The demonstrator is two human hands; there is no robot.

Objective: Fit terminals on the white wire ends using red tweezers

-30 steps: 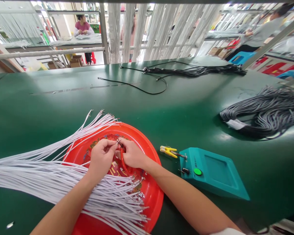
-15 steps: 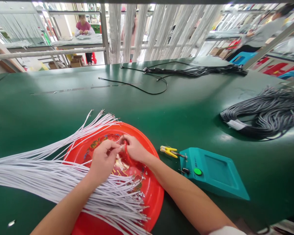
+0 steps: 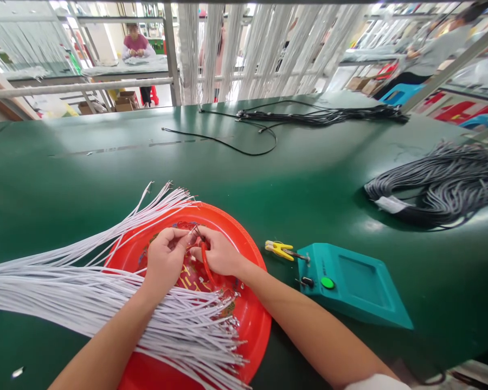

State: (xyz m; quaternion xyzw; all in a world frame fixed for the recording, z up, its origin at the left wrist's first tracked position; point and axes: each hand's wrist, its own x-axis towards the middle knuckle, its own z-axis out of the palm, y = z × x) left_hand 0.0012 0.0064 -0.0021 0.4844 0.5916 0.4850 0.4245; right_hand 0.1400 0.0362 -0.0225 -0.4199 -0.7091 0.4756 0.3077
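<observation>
Over the red tray, my left hand is closed in a pinch on the end of one white cable. My right hand grips red-handled scissors, whose dark metal tips meet the cable end at my left fingertips. Below my left forearm, a thick bundle of white cables lies across the tray with its metallic ends pointing right. A smaller bundle of white cables runs up to the tray's back rim, its stripped ends spread out. My fingers partly hide the blades.
To the right stands a teal device with a green button and a yellow clip. Coiled grey cables lie at far right, black cables along the back of the green table. White strands hang behind; people sit beyond.
Both hands have shifted slightly, with the fingertips a little higher. The scissors have turned, so their metal tips now show at the cable end.
</observation>
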